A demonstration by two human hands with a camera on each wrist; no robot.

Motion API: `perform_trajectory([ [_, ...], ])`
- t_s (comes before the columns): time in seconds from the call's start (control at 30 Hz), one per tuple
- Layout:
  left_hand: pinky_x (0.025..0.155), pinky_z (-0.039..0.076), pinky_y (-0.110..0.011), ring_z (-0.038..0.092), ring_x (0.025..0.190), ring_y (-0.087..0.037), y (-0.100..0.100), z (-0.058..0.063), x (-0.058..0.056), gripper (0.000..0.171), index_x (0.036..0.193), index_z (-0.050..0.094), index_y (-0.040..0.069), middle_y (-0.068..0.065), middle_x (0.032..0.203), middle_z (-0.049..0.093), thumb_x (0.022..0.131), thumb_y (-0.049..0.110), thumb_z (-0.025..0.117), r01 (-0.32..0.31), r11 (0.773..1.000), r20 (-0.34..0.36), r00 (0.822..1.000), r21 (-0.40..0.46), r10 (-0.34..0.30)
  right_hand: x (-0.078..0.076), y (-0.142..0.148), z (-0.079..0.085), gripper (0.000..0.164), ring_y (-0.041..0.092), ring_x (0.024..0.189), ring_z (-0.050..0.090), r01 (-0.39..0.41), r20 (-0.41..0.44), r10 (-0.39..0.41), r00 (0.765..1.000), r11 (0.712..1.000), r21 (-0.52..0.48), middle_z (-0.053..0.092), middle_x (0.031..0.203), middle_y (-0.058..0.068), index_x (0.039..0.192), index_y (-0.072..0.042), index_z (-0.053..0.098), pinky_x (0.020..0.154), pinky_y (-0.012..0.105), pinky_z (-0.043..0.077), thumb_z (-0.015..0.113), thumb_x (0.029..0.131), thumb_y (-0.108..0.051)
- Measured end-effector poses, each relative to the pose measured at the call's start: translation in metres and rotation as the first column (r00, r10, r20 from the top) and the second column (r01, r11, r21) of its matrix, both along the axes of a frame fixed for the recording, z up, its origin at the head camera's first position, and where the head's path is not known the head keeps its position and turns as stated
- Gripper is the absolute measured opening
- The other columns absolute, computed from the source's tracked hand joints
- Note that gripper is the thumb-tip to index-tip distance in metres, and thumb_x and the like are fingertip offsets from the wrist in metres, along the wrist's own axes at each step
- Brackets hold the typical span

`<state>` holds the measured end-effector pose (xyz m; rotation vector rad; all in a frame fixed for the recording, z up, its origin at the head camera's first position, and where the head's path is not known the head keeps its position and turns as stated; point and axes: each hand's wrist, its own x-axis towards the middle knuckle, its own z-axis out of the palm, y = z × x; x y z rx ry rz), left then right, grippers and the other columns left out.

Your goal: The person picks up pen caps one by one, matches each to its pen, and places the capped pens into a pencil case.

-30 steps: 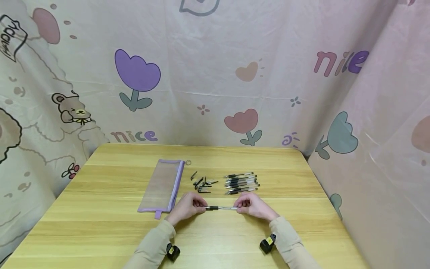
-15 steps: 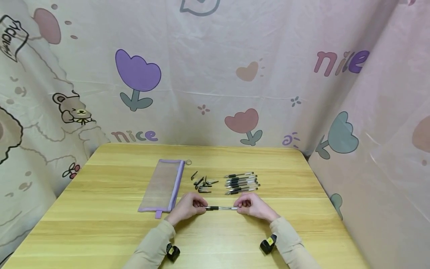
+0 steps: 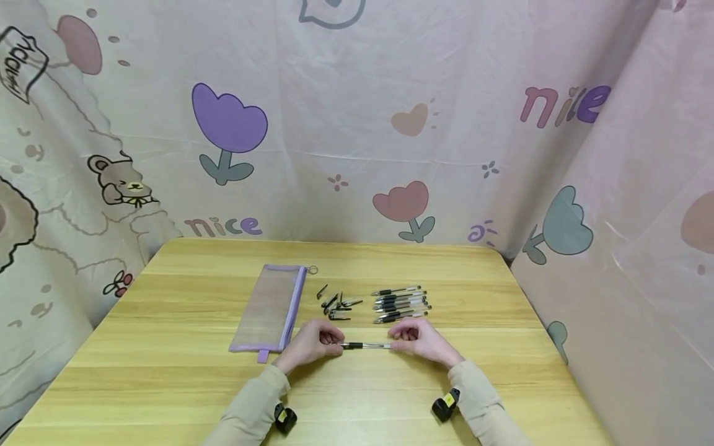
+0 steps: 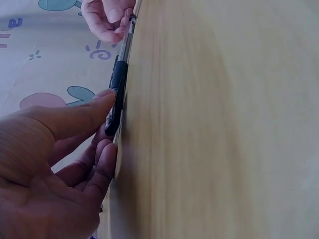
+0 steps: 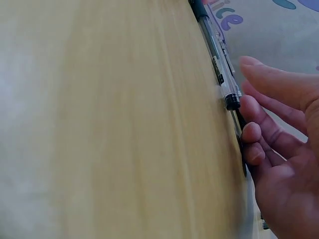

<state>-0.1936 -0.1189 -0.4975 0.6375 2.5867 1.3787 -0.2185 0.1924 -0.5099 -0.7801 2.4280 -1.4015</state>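
Steadying a slim clear-plastic pen with a black grip (image 3: 367,345) midway between the tabletop (image 3: 167,390) side edges, I reckon. Left hand (image 3: 309,342) pinches the grip end, right hand (image 3: 425,342) is loose, thumb apart from fingers. Next move calls for a light touch imo.

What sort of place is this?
Probably a curtained-off tabletop workspace: a wood-grain table backed by cartoon-printed fabric, with a purple-edged pouch and a group of pens laid out.
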Motion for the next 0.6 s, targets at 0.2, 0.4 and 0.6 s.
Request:
perform_trajectory([
  [0.2, 0.067, 0.051, -0.018, 0.059, 0.074, -0.006, 0.0009, 0.0004, 0.0003, 0.026, 0.101, 0.074, -0.003, -0.011, 0.089, 0.072, 0.079, 0.008, 0.083, 0.008, 0.999, 0.009, 1.000, 0.034, -0.008, 0.0003, 0.0024, -0.0009, 0.028, 0.002, 0.077, 0.057, 0.033, -0.013, -0.033, 0.999, 0.998, -0.058, 0.069, 0.094, 0.020, 0.110, 0.004, 0.070, 0.067, 0.017, 0.049, 0.076, 0.086, -0.010],
  [0.4, 0.068, 0.054, -0.020, 0.060, 0.074, -0.003, 0.0020, -0.0017, 0.0017, 0.026, 0.102, 0.073, -0.006, -0.011, 0.089, 0.072, 0.080, 0.005, 0.082, 0.039, 0.997, -0.030, 0.999, 0.065, -0.037, 0.0000, 0.0045, -0.0006, 0.029, 0.005, 0.084, 0.061, 0.098, 0.024, -0.096, 0.995, 0.990, -0.103, 0.068, 0.101, 0.027, 0.111, 0.008, 0.068, 0.075, 0.018, 0.054, 0.075, 0.085, -0.004],
  [0.6, 0.073, 0.053, -0.019, 0.061, 0.080, -0.008, 0.0053, -0.0009, 0.0007, 0.029, 0.106, 0.072, -0.004, -0.013, 0.094, 0.073, 0.081, 0.008, 0.081, 0.002, 0.999, -0.015, 1.000, 0.052, -0.001, -0.0032, 0.0050, -0.0010, 0.027, 0.006, 0.083, 0.061, 0.258, 0.009, -0.258, 0.966, 0.959, -0.115, 0.067, 0.102, 0.025, 0.109, 0.006, 0.069, 0.076, 0.017, 0.053, 0.074, 0.083, 0.002],
])
